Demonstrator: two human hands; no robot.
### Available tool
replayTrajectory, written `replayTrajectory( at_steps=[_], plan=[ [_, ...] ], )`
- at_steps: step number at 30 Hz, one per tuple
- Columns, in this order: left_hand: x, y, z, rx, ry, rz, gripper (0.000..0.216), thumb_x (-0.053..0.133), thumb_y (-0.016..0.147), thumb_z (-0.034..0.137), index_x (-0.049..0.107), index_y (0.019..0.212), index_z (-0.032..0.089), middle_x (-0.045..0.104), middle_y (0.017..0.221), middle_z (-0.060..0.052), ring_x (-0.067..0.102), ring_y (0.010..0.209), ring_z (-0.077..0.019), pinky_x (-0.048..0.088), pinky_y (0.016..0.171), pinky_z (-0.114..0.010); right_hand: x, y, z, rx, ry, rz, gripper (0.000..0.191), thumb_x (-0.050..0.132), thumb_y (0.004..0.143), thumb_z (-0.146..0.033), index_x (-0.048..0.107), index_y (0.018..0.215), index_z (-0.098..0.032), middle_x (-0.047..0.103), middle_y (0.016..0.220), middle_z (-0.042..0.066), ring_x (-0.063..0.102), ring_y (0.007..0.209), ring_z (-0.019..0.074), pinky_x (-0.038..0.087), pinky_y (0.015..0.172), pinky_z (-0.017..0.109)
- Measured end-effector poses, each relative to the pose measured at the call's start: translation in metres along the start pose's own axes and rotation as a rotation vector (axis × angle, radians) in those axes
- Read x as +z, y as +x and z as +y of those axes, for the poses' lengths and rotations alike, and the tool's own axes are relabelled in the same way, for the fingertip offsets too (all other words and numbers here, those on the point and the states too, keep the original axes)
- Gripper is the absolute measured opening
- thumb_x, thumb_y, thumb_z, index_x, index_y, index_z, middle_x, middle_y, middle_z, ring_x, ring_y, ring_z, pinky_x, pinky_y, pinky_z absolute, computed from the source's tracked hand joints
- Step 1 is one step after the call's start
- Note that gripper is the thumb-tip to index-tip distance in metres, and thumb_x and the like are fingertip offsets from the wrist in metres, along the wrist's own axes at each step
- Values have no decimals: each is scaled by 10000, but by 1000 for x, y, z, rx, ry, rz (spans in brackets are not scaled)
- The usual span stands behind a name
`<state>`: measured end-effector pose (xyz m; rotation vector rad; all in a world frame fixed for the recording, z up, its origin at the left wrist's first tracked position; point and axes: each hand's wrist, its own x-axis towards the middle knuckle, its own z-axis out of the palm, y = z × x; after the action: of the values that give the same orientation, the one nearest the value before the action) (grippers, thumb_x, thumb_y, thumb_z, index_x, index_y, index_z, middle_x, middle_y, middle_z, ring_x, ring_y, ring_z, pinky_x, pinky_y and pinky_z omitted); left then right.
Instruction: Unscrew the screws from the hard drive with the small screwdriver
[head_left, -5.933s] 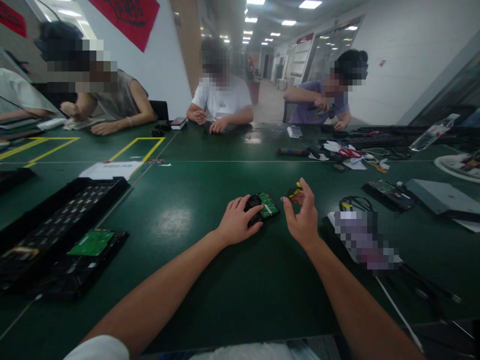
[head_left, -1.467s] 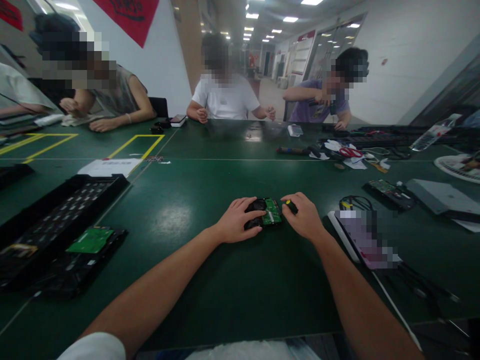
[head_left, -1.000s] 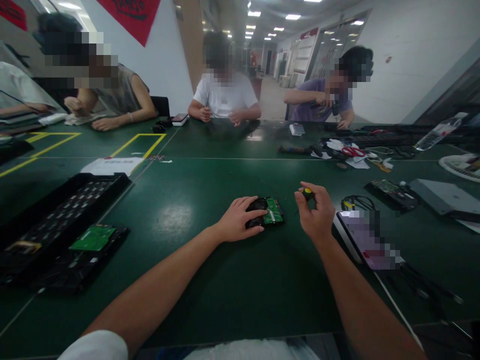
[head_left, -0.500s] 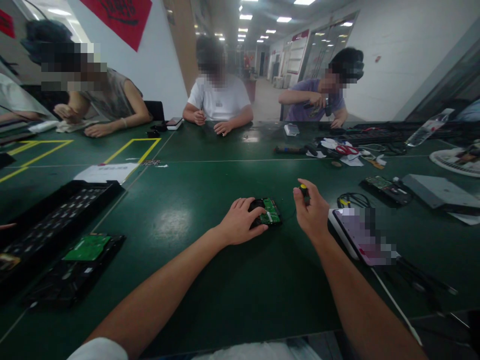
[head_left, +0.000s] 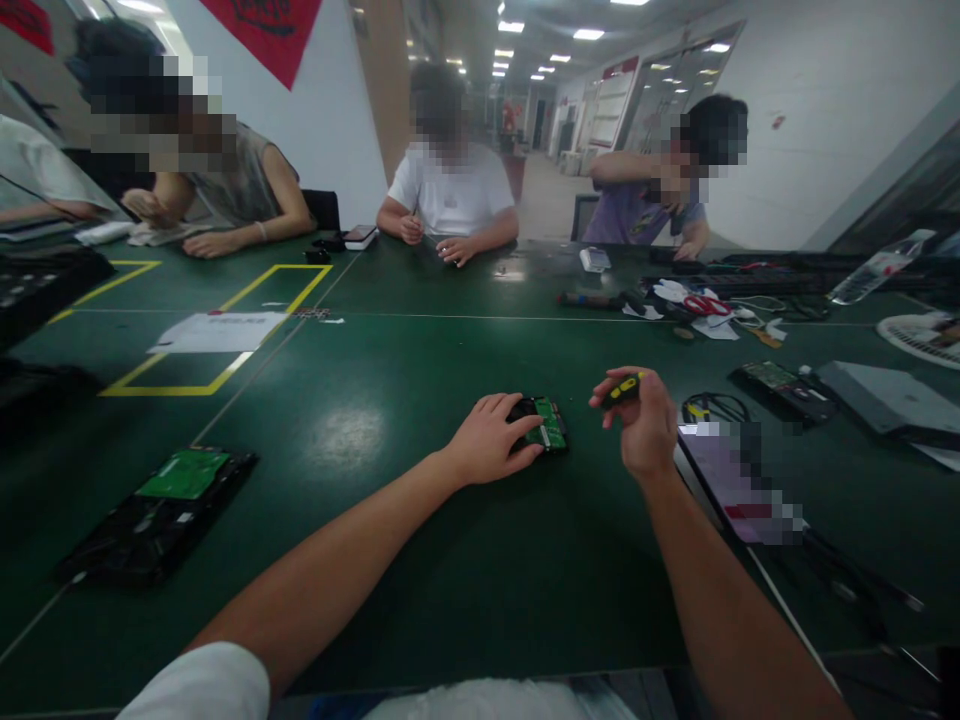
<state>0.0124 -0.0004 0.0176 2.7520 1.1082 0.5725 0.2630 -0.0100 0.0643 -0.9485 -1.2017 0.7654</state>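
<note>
My left hand [head_left: 491, 440] lies over a small hard drive [head_left: 553, 425] and holds it against the green tabletop. Its fingers reach across the drive's left part, and the green circuit board shows on the right. My right hand [head_left: 643, 420] is raised to the right of the drive, apart from it. It is closed around a screwdriver [head_left: 624, 391] with a black and yellow handle, tilted up to the right. The screwdriver's tip cannot be made out. A larger drive-like unit with a green board [head_left: 161, 515] rests on the table at the left.
A phone [head_left: 739, 480] lies by my right forearm, near a coiled cable [head_left: 716, 408]. Another circuit-board unit [head_left: 781, 390] and a grey metal box [head_left: 889, 400] stand further right. Paper [head_left: 221, 332] lies at left, beside a black tray [head_left: 45, 290]. Several people sit opposite.
The black tray at left has moved away, up and to the left. My right hand has turned, so the screwdriver's handle shows more of its side. My left hand stays on the hard drive.
</note>
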Motion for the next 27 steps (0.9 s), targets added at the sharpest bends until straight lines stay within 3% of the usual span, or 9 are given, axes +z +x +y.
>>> replayTrajectory(
  at_steps=[6, 12, 27],
  plan=[
    [0, -1, -3, 17, 3, 7, 560, 532, 1051, 596, 644, 1490, 266, 487, 1612, -172, 478, 1477, -396, 404, 1206, -639, 4, -1, -5, 87, 194, -55, 380, 503, 1034, -568, 657, 946, -232, 710, 812, 39, 703, 657, 183, 388, 417, 243],
    [1, -1, -2, 21, -2, 28, 544, 566, 1042, 568, 648, 1484, 263, 503, 1603, -170, 481, 1474, -399, 420, 1195, -634, 8, -6, -2, 82, 146, -145, 380, 494, 1047, -570, 664, 994, -234, 724, 867, 48, 710, 711, 191, 422, 456, 257],
    [2, -1, 0, 24, -1, 53, 533, 587, 1029, 563, 666, 1463, 264, 522, 1584, -164, 506, 1451, -388, 422, 1197, -619, 5, -7, 4, 60, 118, -182, 364, 477, 1077, -551, 663, 1032, -242, 729, 928, 51, 727, 774, 196, 481, 487, 263]
  ],
)
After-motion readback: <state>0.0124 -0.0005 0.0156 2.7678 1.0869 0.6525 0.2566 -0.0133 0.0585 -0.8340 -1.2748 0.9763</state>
